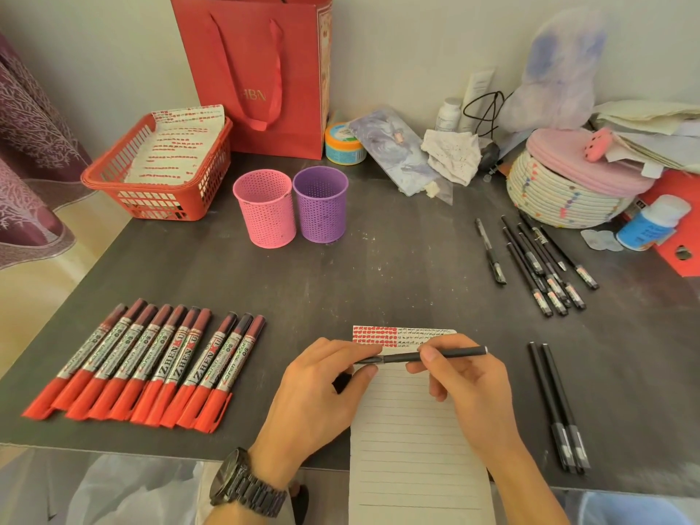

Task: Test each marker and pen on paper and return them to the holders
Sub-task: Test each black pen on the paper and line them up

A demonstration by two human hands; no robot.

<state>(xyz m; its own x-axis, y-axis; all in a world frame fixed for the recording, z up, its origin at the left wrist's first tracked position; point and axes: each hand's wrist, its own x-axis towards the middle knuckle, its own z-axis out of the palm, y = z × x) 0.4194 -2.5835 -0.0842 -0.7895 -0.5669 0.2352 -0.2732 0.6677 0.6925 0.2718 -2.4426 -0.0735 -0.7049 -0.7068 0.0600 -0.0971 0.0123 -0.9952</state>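
Black pen (428, 356) above paper (409, 430) at the table's (378, 282) front edge; right hand (466, 377) grips its barrel; left hand (322, 384) pinches what seems the cap (369, 360); a skewed push could smear ink.

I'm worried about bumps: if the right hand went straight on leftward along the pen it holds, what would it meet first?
Most likely the left hand, whose fingertips pinch the other end of the slim black pen that the right hand grips, above the lined white paper.
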